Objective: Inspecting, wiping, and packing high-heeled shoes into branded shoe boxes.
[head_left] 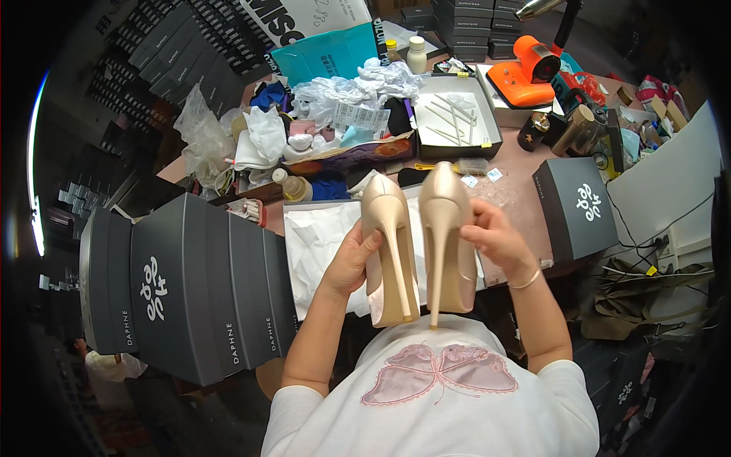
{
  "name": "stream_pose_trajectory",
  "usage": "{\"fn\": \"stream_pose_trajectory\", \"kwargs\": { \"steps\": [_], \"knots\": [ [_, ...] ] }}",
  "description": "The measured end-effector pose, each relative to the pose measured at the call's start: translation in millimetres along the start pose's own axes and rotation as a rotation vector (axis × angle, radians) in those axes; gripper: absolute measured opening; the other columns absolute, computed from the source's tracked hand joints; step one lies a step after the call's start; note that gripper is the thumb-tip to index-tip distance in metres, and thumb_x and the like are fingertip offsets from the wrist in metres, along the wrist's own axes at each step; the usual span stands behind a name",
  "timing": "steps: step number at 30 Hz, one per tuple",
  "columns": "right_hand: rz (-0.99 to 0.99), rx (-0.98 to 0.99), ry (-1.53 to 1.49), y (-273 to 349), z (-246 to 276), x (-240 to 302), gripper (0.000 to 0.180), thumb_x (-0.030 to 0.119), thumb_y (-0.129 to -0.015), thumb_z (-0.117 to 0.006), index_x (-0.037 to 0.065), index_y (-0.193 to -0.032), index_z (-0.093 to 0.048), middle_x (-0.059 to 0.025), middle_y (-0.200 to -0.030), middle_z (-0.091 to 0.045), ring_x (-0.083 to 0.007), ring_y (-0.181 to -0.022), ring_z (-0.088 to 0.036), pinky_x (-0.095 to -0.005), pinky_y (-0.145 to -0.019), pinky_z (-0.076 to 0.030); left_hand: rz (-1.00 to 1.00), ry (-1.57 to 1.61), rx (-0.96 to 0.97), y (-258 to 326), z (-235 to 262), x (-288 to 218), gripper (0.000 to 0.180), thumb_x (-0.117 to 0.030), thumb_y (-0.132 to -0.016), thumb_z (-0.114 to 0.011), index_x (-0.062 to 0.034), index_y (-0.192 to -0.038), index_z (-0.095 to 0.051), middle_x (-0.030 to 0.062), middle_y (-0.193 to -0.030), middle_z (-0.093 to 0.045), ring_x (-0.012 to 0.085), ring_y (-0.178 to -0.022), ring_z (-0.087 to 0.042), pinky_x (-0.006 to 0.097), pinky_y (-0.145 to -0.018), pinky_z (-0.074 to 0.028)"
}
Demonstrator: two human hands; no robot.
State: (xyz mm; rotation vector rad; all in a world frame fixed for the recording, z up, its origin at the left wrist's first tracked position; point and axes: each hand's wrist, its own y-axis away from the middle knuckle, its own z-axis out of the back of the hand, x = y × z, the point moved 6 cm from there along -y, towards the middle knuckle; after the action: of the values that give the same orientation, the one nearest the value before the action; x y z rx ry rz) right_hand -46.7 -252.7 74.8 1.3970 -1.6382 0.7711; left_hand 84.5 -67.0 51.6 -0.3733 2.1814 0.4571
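Observation:
Two champagne-coloured satin high-heeled shoes are held up side by side in front of my chest, their slim stiletto heels pointing down toward me. My left hand [352, 257] grips the left high-heeled shoe [385, 199] by its outer side, thumb near the heel. Around the outer side of the right high-heeled shoe [444, 196] my right hand [496, 238] is closed, with a thin bracelet on its wrist. Beneath the shoes lies an open shoebox lined with white tissue paper [316, 242]. The tissue is partly covered by the shoes and my hands.
Dark grey shoeboxes [183, 286] are stacked at my left. Another grey shoebox [576, 207] stands at the right. Farther back are a crumpled paper heap [358, 87], a shallow box with white sticks [455, 114], bottles, and an orange device [525, 76].

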Motion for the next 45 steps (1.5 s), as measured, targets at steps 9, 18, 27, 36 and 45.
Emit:
{"fn": "stream_pose_trajectory", "kwargs": {
  "steps": [9,18,27,36,45],
  "knots": [
    [-0.065,-0.114,1.602,44.5,109.7,49.7,0.027,-0.002,-0.067,-0.064,0.001,-0.094,-0.064,-0.0181,-0.094,-0.064,-0.0329,-0.088,-0.062,-0.0374,-0.08,-0.05,-0.038,-0.442,-0.023,-2.0,-19.6,-28.7,0.064,-0.024,-0.088,-0.069,-0.0032,-0.14,-0.036,0.0064,-0.127,-0.053,0.0153,-0.117,-0.05,0.031,-0.1,-0.04],
    [0.011,-0.004,0.8,-2.3,57.5,7.3,0.051,0.013,-0.081,-0.069,0.002,-0.128,-0.049,-0.012,-0.116,-0.058,-0.0276,-0.107,-0.059,-0.0395,-0.088,-0.049,0.066,-1.402,0.069,-8.6,-36.3,-13.0,0.057,-0.027,-0.082,-0.07,-0.0105,-0.13,-0.045,0.0175,-0.101,-0.065,0.0334,-0.096,-0.063,0.039,-0.08,-0.048],
    [-0.184,-0.147,-0.166,10.4,-12.0,-61.5,0.055,0.016,-0.076,-0.071,0.002,-0.12,-0.042,-0.0174,-0.118,-0.054,-0.0276,-0.105,-0.059,-0.0433,-0.081,-0.058,-0.726,-0.823,-0.96,66.4,70.7,-60.6,0.074,-0.033,-0.085,-0.071,-0.0008,-0.141,-0.034,0.0195,-0.14,-0.042,0.028,-0.124,-0.044,0.038,-0.106,-0.033],
    [-0.112,-0.021,-0.175,20.5,-25.0,-69.1,0.064,0.016,-0.071,-0.076,0.003,-0.124,-0.042,-0.0197,-0.131,-0.05,-0.029,-0.115,-0.054,-0.0471,-0.092,-0.051,-0.364,0.135,-0.536,63.4,92.4,16.8,0.031,-0.03,-0.097,-0.056,-0.0027,-0.113,-0.056,0.0057,-0.102,-0.063,0.0123,-0.093,-0.06,0.026,-0.083,-0.049],
    [-0.112,-0.11,-0.235,31.0,-30.6,-56.9,0.06,0.023,-0.074,-0.075,0.006,-0.122,-0.043,-0.0203,-0.126,-0.053,-0.0316,-0.111,-0.057,-0.0461,-0.084,-0.055,-0.32,-0.01,-0.537,49.9,80.7,-7.4,0.029,-0.029,-0.1,-0.048,-0.0034,-0.106,-0.059,0.002,-0.094,-0.064,0.0086,-0.084,-0.061,0.022,-0.074,-0.05]
  ]
}}
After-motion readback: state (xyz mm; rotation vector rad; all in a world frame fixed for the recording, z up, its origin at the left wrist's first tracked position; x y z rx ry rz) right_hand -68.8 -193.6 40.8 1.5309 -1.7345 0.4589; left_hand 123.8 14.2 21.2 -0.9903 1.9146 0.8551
